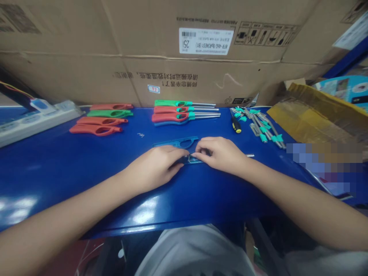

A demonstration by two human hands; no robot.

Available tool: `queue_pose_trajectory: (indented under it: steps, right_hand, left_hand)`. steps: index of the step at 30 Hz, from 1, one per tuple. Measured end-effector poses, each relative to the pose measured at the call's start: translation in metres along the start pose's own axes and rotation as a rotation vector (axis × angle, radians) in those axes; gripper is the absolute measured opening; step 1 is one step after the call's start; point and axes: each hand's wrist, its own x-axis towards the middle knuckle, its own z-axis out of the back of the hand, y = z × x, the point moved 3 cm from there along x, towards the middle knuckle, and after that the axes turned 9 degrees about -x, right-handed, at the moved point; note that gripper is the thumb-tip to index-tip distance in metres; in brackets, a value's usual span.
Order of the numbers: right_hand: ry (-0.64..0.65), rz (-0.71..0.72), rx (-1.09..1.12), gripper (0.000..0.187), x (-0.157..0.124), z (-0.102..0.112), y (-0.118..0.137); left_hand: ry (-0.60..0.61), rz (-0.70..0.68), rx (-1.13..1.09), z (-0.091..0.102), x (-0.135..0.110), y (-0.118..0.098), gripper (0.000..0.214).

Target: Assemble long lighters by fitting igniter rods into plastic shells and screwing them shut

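Note:
Near the middle of the table, my left hand (pixel 161 165) is closed on a blue lighter body (pixel 193 160), thumb and fingertips at its edge. My right hand (pixel 221 153) pinches at the same body from the other side, its fingertips almost meeting those of the left. A thin pale wire seems to show between the fingertips; most of the lighter is hidden under the hands. The end of a metal tube (pixel 251 155) sticks out beyond my right wrist. Just behind lies a separate blue shell half (pixel 184 142) with a trigger opening.
Red and green lighter shells (pixel 100 122) lie back left, beside a white power strip (pixel 37 119). Lighters with metal tubes (pixel 184 111) line the back middle. A black-yellow screwdriver (pixel 236 125) and several tube parts (pixel 263 126) lie right. A cardboard box (pixel 161 42) stands behind.

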Motion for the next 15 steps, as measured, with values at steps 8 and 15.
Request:
queue_pose_trajectory:
  steps: [8,15]
  right_hand:
    - [0.001,0.021,0.027,0.018,0.0004,0.0012,-0.0006]
    - [0.007,-0.036,0.058,0.019,0.002,-0.0024,-0.0017]
  left_hand:
    - [0.038,-0.016,-0.063,0.0012,0.0012,0.0007,0.028]
    - [0.038,-0.045,-0.083,0.0011,0.0021,-0.0003,0.027]
